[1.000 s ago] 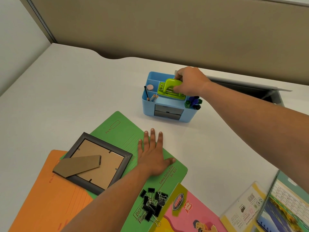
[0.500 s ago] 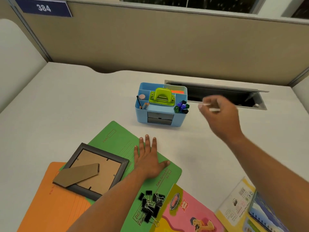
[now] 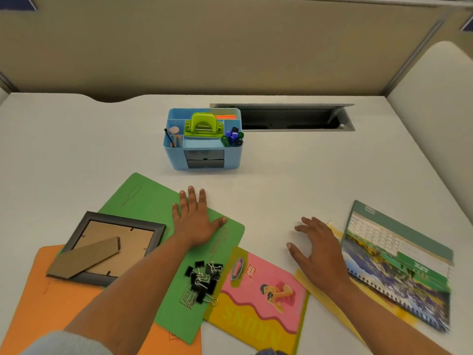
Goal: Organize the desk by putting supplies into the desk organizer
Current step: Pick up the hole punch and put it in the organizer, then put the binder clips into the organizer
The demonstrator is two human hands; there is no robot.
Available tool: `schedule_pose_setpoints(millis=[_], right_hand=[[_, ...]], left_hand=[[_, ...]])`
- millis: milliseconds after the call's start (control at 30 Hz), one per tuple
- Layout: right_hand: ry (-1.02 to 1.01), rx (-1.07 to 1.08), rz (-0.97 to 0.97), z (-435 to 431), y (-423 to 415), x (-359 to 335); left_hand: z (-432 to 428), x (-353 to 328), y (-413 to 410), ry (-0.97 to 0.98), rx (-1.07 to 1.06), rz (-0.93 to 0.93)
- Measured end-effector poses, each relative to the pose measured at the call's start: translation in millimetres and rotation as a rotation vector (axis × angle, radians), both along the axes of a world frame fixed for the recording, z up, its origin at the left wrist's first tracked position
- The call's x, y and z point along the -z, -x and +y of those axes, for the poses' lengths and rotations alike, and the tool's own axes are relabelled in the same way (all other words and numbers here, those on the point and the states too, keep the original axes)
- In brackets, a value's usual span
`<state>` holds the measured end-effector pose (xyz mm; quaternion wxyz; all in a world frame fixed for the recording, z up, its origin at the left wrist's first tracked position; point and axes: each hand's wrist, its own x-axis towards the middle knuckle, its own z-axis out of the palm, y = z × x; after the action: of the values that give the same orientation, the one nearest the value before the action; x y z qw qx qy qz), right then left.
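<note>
The blue desk organizer [image 3: 174,155] stands at mid-desk with a lime green hole punch [image 3: 203,125] in its top, markers [image 3: 233,138] at its right and a pencil and eraser at its left. My left hand [image 3: 195,221] lies flat, fingers straight, on the green folder [image 3: 153,201]. My right hand [image 3: 316,248] hovers low over the desk with fingers spread and loose, empty, beside a calendar [image 3: 399,260]. A pile of black binder clips [image 3: 204,280] lies on the green folder near my left forearm.
A face-down picture frame [image 3: 110,247] lies on an orange folder [image 3: 38,303] at the left. A pink and yellow booklet [image 3: 258,298] sits front centre. An open cable slot [image 3: 286,119] is cut into the desk behind the organizer. Partition walls close the back and right.
My right hand left the hole punch in the organizer and drew back toward me, down to the desk beside the calendar. My left hand stayed on the green folder.
</note>
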<state>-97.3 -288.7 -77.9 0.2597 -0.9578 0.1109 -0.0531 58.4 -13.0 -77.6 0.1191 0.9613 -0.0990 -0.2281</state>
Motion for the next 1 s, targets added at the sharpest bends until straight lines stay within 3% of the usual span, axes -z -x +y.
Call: schedule_pose_setpoints(millis=[300,400,500,567,633,800,1000], right_hand=[[0.184,-0.050,0.076,1,8,8],[0.180,-0.047,0.070,1,8,7],[0.192,-0.051,0.074,1,8,7],[0.204,-0.054,0.078,1,7,7],[0.212,-0.053,0.082,0,7,8],[0.232,-0.047,0.102,1,7,7],[0.229,-0.042,0.096,1,7,6]], left_hand=[[-3,-4,0,0.029,-0.068,-0.031],[-9,-11,-6,0.244,-0.252,-0.216],[-22,-29,-16,0.624,-0.495,-0.271],[-33,-48,-24,0.942,-0.706,-0.176],[-43,-63,-35,1.140,-0.925,-0.046],[-52,-72,-60,1.257,-1.297,0.246],[-55,-70,-71,1.382,-1.355,0.397]])
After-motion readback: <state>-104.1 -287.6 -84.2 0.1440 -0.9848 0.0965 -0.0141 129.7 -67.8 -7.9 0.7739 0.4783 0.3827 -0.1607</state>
